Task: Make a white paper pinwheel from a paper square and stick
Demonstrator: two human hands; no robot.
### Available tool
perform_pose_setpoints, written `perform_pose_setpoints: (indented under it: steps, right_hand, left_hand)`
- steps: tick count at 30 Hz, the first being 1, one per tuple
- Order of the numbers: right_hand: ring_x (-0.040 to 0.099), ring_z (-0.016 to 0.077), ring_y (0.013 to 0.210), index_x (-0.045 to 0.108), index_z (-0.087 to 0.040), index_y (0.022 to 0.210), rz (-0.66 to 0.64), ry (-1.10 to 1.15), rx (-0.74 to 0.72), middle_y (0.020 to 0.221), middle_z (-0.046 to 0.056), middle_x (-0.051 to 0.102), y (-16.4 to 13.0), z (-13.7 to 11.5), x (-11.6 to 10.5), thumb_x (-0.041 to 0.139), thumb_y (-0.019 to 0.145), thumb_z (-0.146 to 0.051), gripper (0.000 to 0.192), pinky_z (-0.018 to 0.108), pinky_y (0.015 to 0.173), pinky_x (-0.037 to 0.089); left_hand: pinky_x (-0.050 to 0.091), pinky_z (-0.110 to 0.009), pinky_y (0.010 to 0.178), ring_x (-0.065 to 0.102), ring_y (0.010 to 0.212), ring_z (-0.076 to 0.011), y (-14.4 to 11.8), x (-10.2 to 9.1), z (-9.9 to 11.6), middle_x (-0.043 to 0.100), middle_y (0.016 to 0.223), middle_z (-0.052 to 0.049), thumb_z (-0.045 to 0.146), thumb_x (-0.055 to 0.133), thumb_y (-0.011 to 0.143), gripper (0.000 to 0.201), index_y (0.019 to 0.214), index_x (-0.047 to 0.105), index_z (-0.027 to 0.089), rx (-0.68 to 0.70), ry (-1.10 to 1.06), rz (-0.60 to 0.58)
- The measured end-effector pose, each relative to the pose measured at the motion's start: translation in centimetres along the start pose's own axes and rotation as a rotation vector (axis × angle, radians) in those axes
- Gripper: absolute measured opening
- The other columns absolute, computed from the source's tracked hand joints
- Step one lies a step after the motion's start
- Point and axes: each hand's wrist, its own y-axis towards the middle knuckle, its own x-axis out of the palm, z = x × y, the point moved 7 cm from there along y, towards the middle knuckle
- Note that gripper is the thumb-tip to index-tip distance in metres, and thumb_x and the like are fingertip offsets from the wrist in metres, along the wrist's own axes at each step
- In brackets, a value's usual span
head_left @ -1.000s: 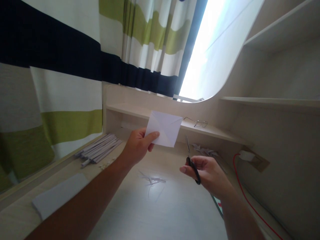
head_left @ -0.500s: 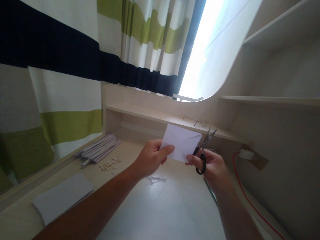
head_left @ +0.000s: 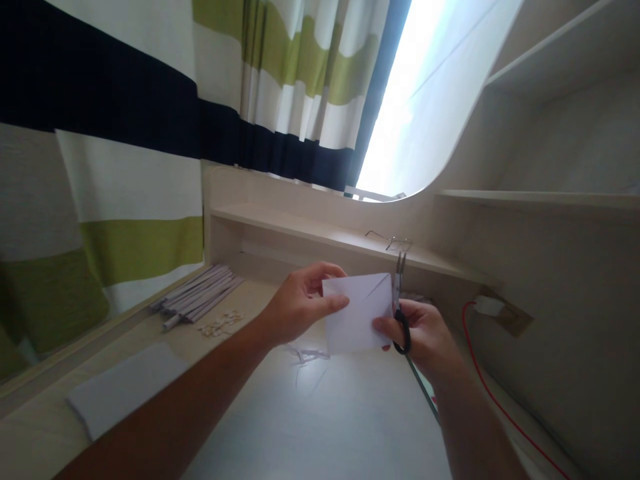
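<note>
- The left hand [head_left: 300,308] has its grip closed on a folded white paper sheet [head_left: 357,313], thumb on the near face and fingers curled behind the left edge, holding it up above the tabletop [head_left: 325,413].
- The right hand [head_left: 425,337] is closed through the black handles of a pair of scissors [head_left: 400,303], and its thumb also presses the paper's lower right corner.
- The scissor blades point upward along the paper's right edge and look nearly closed; half a second ago they stood open in a V just right of the paper, and a second ago they were well apart from it.
- The paper has come down and toward the person, and has been turned so that a crease runs across its upper part. Judging from this, a cut along the right edge has just begun or been made; whether a strip has come off cannot be told.
- Below the paper, thin white paper trimmings [head_left: 307,355] lie on the tabletop.
- Left of the paper, a bundle of rolled paper sticks [head_left: 197,297] lies by the curtain [head_left: 125,133], with small pale bits [head_left: 220,325] beside it and a stack of white sheets [head_left: 125,393] nearer the person.
- Behind the paper, spectacles [head_left: 387,240] rest on the low shelf [head_left: 300,230].
- Right of the paper, a red cable [head_left: 480,373] runs down from a wall socket [head_left: 487,305].
</note>
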Motion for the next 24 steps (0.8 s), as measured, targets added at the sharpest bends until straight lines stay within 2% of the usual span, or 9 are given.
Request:
perform_pose_setpoints:
  steps: [3, 6, 11, 17, 20, 24]
  right_hand:
    - [0.051, 0.0110, 0.051, 0.074, -0.012, 0.075, -0.074, -0.067, 0.046, 0.061, 0.001, 0.063, -0.3, 0.1, 0.6, 0.081, 0.072, -0.032, 0.021, 0.023, 0.047, 0.042]
    - [0.050, 0.0112, 0.053, 0.074, -0.012, 0.077, -0.084, -0.088, 0.030, 0.063, 0.001, 0.063, -0.3, 0.1, 0.9, 0.079, 0.073, -0.031, 0.020, 0.024, 0.049, 0.041]
    - [0.050, 0.0122, 0.057, 0.071, -0.014, 0.071, -0.030, -0.065, -0.036, 0.064, 0.001, 0.062, -0.3, -0.1, 0.7, 0.080, 0.074, -0.035, 0.023, 0.025, 0.052, 0.040]
    - [0.051, 0.0122, 0.058, 0.073, -0.014, 0.073, -0.059, -0.011, -0.031, 0.065, 0.001, 0.063, -0.4, 0.0, 1.2, 0.082, 0.074, -0.036, 0.024, 0.025, 0.054, 0.040]
    - [0.053, 0.0130, 0.058, 0.072, -0.016, 0.075, -0.015, -0.029, -0.071, 0.065, 0.001, 0.065, -0.4, -0.5, 1.0, 0.082, 0.076, -0.038, 0.024, 0.025, 0.054, 0.041]
    - [0.058, 0.0147, 0.059, 0.071, -0.017, 0.072, 0.051, -0.124, -0.118, 0.066, 0.003, 0.068, -0.3, -1.4, 0.5, 0.079, 0.079, -0.042, 0.027, 0.026, 0.054, 0.043]
  left_hand:
    - [0.053, -0.027, 0.069, 0.069, 0.082, -0.0198, 0.0, -0.4, 0.5, 0.075, 0.093, -0.008, 0.025, 0.079, 0.077, 0.025, 0.098, 0.071, 0.015, -0.033, 0.100, -0.069]
    - [0.053, -0.027, 0.067, 0.070, 0.077, -0.0192, -0.3, 0.0, 0.3, 0.076, 0.087, -0.008, 0.021, 0.076, 0.076, 0.015, 0.089, 0.075, 0.013, -0.132, 0.134, -0.171]
    - [0.050, -0.024, 0.062, 0.069, 0.072, -0.0185, -0.6, 0.4, -0.1, 0.077, 0.081, -0.006, 0.020, 0.074, 0.074, 0.014, 0.086, 0.079, 0.014, -0.199, 0.173, -0.211]
    - [0.049, -0.026, 0.060, 0.070, 0.068, -0.0203, -1.0, 1.1, -0.9, 0.077, 0.078, -0.005, 0.026, 0.074, 0.077, 0.016, 0.085, 0.081, 0.014, -0.226, 0.270, -0.281]
    - [0.048, -0.025, 0.060, 0.069, 0.068, -0.0190, -0.8, 0.9, -0.8, 0.077, 0.078, -0.005, 0.026, 0.073, 0.078, 0.016, 0.086, 0.080, 0.015, -0.217, 0.239, -0.243]
    - [0.049, -0.025, 0.060, 0.068, 0.066, -0.0176, -0.4, -0.1, -0.5, 0.077, 0.076, -0.005, 0.026, 0.075, 0.077, 0.015, 0.084, 0.079, 0.013, -0.174, 0.154, -0.100]
